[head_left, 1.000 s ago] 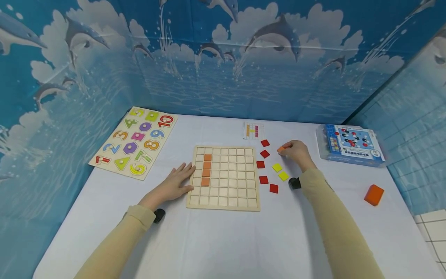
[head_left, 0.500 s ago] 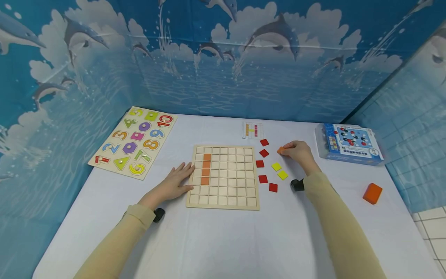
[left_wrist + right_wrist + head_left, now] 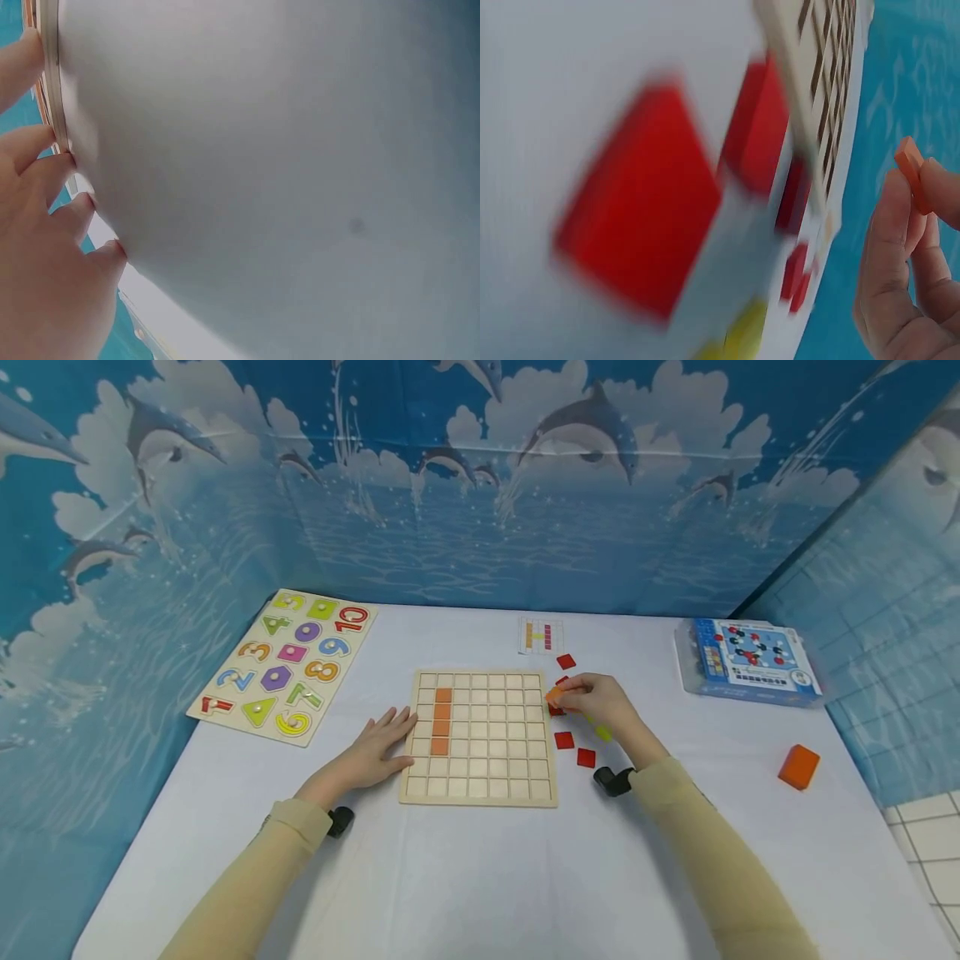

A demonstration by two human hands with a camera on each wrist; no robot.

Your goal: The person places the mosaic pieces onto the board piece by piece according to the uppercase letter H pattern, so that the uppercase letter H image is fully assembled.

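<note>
My right hand (image 3: 606,703) pinches an orange square tile (image 3: 910,163) between thumb and fingertips, above the red tiles beside the board's right edge. My left hand (image 3: 367,753) lies with spread, straight fingers against the left edge of the wooden grid board (image 3: 480,798). Several orange tiles (image 3: 441,727) fill a vertical column of squares near the board's left side. Several red tiles (image 3: 564,741) lie loose to the right of the board, some partly covered by the right hand. Yellow tiles (image 3: 603,733) show only partly beneath that hand.
A small pattern card (image 3: 541,635) lies behind the board. At the far left is a number and shape puzzle board (image 3: 287,668). A boxed set (image 3: 753,662) stands at the back right, and an orange block (image 3: 799,767) sits near the table's right edge.
My right hand has carried the orange tile leftward toward the board, passing over the red and yellow tiles. The left hand has stayed at the board's edge.
</note>
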